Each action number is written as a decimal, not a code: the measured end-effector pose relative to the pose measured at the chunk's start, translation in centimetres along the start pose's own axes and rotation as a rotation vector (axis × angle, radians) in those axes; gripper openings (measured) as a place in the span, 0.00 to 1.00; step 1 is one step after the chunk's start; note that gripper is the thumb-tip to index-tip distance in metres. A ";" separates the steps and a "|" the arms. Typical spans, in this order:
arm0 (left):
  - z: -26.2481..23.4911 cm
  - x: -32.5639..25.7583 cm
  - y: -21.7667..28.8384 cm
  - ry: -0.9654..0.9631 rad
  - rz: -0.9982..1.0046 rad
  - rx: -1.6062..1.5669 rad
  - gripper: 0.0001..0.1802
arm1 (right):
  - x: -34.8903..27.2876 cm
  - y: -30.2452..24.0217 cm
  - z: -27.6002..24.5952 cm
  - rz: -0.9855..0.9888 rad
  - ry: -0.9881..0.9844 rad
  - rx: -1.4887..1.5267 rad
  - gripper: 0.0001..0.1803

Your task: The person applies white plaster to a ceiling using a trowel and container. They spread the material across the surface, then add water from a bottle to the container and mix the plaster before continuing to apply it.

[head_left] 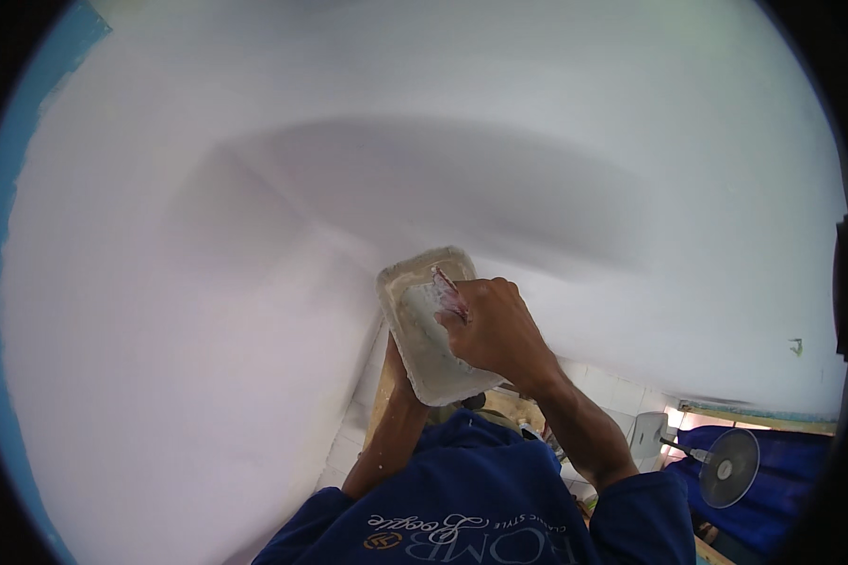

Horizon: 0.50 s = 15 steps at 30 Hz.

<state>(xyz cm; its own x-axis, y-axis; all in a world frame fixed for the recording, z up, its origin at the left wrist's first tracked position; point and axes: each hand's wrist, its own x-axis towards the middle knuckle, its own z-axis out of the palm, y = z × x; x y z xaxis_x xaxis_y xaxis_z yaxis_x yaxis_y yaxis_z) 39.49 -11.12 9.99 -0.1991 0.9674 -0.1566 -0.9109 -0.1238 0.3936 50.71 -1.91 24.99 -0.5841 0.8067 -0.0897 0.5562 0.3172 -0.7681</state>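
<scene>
A shallow rectangular paint tray (400,320), pale and crusted at the rim, is in front of my chest with whitish paint or filler inside. From below, my left hand (395,363) supports it; only the wrist and part of the hand show, and the fingers are hidden behind the tray. My right hand (499,325) is closed over the tray's right side, gripping a paint-smeared tool (450,297) with reddish and white patches. Its kind is unclear, since most of it is inside the fist.
White walls (207,377) meet in a corner ahead, with a blue painted band (5,226) at the far left. At lower right stand a round fan (728,468), a pale chair back (648,433) and blue cloth (791,461). White tiles (612,386) lie below.
</scene>
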 end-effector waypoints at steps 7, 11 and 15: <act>2.4 0.6 -1.0 0.073 -0.035 0.048 0.34 | 0.5 1.5 -1.3 -0.089 0.169 -0.036 0.10; 4.2 -0.4 -2.6 0.182 -0.042 0.040 0.35 | -0.5 0.7 -4.0 -0.046 0.151 -0.090 0.10; 4.7 -1.0 -2.4 0.130 -0.057 0.008 0.35 | -1.8 -0.8 -5.1 -0.012 0.143 -0.059 0.10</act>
<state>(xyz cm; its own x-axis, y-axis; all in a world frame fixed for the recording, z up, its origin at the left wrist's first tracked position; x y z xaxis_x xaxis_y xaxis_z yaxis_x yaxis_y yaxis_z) 43.61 -10.78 13.45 -0.1927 0.9359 -0.2949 -0.9193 -0.0670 0.3878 54.28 -1.08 28.97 -0.5032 0.8641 0.0138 0.5856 0.3526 -0.7299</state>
